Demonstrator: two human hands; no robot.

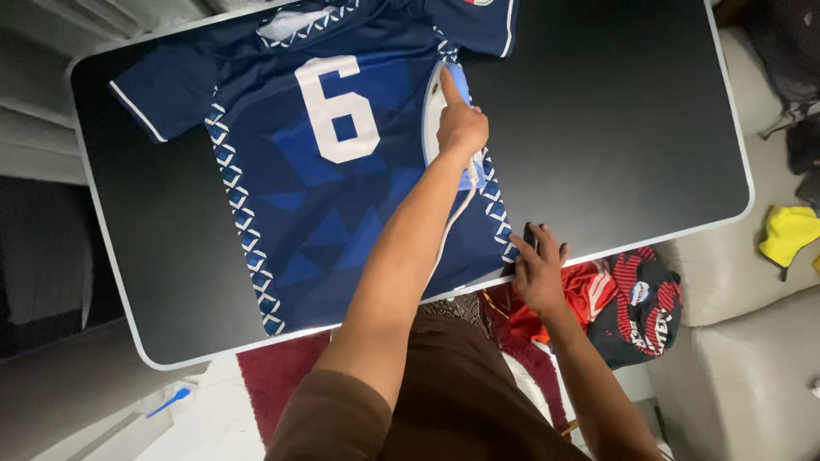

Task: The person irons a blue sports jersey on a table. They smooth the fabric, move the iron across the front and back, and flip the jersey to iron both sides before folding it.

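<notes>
A navy blue jersey with a large white numeral and patterned side stripes lies flat on a black table. My left hand grips a white and light blue iron standing on the jersey's right side, with the index finger stretched along its top. The iron's white cord trails down beside my forearm. My right hand holds the jersey's lower right hem at the table's near edge, fingers spread over it.
A red and black garment lies heaped below the table edge, next to a pale sofa. A yellow cloth sits at the right. A dark red rug covers the floor, and a small blue tool lies at bottom left.
</notes>
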